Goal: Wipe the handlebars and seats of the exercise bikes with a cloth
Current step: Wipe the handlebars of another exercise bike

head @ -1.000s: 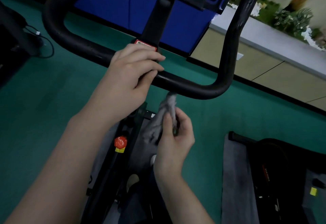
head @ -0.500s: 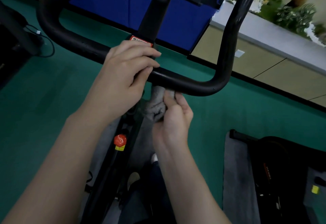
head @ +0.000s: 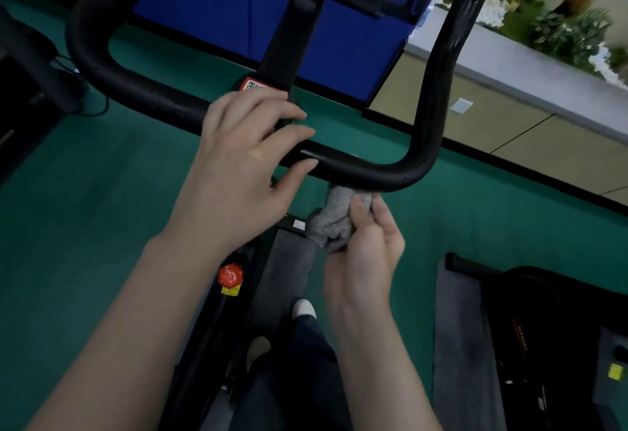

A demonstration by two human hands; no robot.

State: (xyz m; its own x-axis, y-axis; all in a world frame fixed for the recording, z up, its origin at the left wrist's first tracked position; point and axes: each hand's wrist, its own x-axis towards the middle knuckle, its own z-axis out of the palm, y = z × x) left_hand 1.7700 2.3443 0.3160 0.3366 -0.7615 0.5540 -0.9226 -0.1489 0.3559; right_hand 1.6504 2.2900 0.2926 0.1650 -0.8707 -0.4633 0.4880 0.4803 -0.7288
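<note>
The left hand (head: 238, 165) lies across the handlebar (head: 424, 107), fingers nearly straight, seemingly not gripping. The right hand (head: 363, 254) clutches a bunched grey cloth (head: 331, 223) against the bar's underside.

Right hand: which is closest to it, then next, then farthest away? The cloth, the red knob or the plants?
1. The cloth: pinched in the right hand, just under the handlebar.
2. The red knob: off to the hand's left, a bit lower.
3. The plants: far away, at the top right.
</note>
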